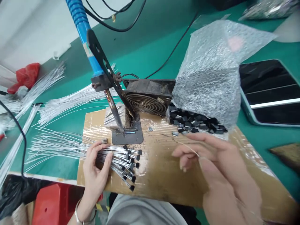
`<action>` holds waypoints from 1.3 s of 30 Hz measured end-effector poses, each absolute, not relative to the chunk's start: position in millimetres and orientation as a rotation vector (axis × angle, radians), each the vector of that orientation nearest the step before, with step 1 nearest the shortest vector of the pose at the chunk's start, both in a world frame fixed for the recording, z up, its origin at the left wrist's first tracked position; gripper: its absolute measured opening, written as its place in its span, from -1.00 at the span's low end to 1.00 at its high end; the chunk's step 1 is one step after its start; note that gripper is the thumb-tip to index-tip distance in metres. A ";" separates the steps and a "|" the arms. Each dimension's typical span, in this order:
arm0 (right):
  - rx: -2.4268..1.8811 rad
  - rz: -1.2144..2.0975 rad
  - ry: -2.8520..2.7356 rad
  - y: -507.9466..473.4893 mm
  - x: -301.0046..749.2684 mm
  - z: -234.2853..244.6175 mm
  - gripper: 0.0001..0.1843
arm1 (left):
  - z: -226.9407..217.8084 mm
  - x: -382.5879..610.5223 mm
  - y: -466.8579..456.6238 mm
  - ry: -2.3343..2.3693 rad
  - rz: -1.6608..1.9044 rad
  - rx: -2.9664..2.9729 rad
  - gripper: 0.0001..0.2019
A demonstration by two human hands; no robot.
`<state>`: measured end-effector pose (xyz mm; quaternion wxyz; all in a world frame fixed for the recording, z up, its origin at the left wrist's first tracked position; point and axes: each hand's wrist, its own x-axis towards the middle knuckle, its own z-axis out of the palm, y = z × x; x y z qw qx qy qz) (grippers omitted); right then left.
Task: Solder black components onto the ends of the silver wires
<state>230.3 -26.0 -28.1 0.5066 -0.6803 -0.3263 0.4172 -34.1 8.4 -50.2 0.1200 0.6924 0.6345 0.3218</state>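
My left hand (97,165) is closed round a bundle of thin white wires (58,145), which lies on the brown board. Small black connectors (131,167) cap the wires' right ends. Between the thumb and fingers of my right hand (222,168) is a thin strand of solder wire (187,146), its tip pointing left; the hand is slightly blurred. Just beyond those fingers lies a pile of small black connectors (194,120) at the mouth of a bubble-wrap bag (208,75). A soldering iron (113,107) hangs tip-down over a dark pad (127,139), apart from both hands.
Behind the iron stands a small fan (150,97) with a round grille. More white wire bundles (70,101) lie at the left on the green mat (145,47). A phone-like dark-screened device (269,90) is at the right. The brown cardboard (164,178) reaches the near table edge.
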 end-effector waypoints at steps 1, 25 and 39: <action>-1.698 0.992 -0.793 -28.2 227.4 -27.6 -0.79 | -50.0 -33.6 8.6 1.853 0.943 2.018 -0.87; -1.269 0.892 -0.973 2.3 173.1 -35.3 -0.84 | -42.3 -36.4 5.8 1.959 0.788 2.080 -0.86; -1.260 0.886 -0.990 2.1 174.7 -38.0 -0.86 | -42.3 -37.5 4.6 1.988 0.784 2.061 -0.84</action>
